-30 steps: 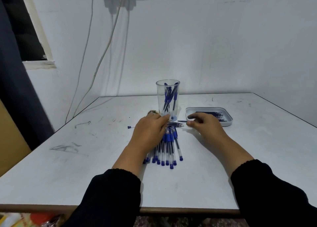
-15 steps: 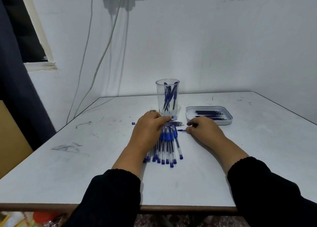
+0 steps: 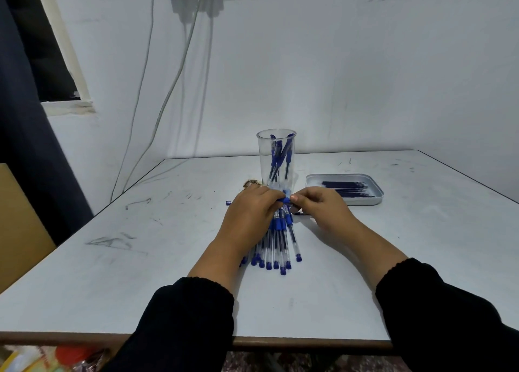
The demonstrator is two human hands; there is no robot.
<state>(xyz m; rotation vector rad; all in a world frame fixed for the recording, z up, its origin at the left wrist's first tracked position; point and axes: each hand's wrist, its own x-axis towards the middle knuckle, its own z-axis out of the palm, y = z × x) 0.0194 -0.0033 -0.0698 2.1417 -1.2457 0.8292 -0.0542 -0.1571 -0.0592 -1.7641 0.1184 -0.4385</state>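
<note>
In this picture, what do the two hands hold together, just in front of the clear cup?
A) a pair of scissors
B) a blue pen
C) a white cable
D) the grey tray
B: the left hand and the right hand both pinch a blue pen at their fingertips, above the pile of pens and in front of the clear cup.
</note>
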